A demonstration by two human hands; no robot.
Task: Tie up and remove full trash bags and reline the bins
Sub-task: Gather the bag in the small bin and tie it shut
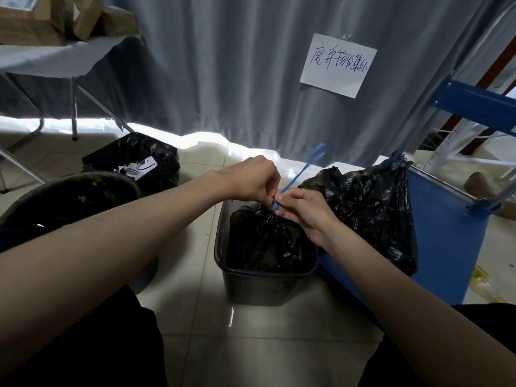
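Observation:
A black trash bag (268, 241) sits gathered at its neck inside a dark square bin (265, 286) on the floor. A blue tie (303, 170) wraps the neck, its long end sticking up to the right. My left hand (251, 177) pinches the bag's neck and the tie from above. My right hand (304, 210) pinches the tie at the same spot from the right. A second black bag (371, 208), closed with a blue tie, leans on a blue cart (446, 238) to the right.
At the left stands a round dark bin (69, 199) and, behind it, a black-lined bin (134, 160) holding paper scraps. A folding table (55, 57) with cardboard boxes is at the back left. A grey curtain with a paper sign (337, 65) hangs behind. Blue shelving (480, 107) stands right.

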